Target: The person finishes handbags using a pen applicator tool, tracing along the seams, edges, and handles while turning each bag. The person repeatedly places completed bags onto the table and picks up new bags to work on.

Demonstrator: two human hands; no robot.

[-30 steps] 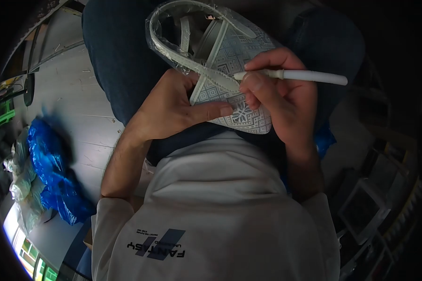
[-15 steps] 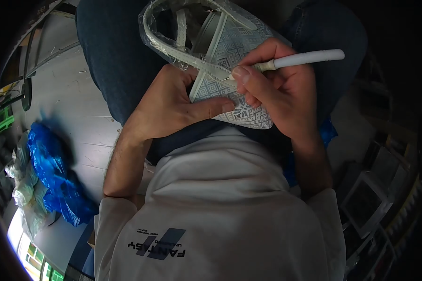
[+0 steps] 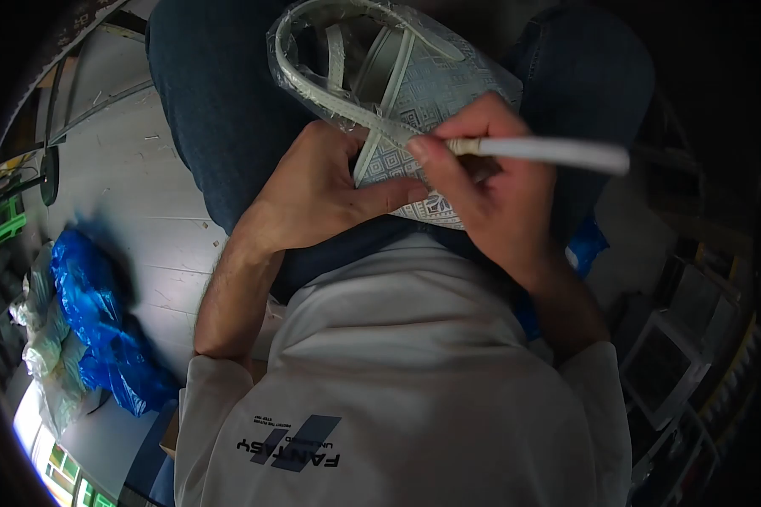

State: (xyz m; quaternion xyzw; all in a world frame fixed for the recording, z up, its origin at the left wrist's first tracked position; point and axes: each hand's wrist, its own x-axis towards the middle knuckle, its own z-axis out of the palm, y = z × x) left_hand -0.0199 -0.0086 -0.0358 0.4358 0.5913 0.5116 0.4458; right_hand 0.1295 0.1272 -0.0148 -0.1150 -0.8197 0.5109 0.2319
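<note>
A pale handbag (image 3: 435, 89) with a grey-blue geometric pattern lies tilted across my lap. Its light strap handle (image 3: 347, 107) loops over the opening, partly covered in clear plastic wrap (image 3: 276, 63). My left hand (image 3: 317, 190) clasps the bag's rim, thumb flat on the patterned panel and the other fingers tucked out of sight at the opening. Pinched in my right hand (image 3: 507, 194) is a white-handled awl (image 3: 558, 154), its handle slightly blurred and pointing right. My right fingertips are at the strap's end against the panel, hiding the awl's tip.
Blue plastic bags (image 3: 101, 317) and a whitish bag (image 3: 46, 338) lie on the floor (image 3: 165, 211) at left. More blue plastic (image 3: 588, 245) shows beyond my right arm. At lower right stands a grey framed object (image 3: 664, 363). My jeans-clad legs (image 3: 203, 110) flank the handbag.
My right hand has turned slightly, and the awl's handle end has swung downward in view. The handbag and my left hand appear shifted a little right; my left hold is unchanged.
</note>
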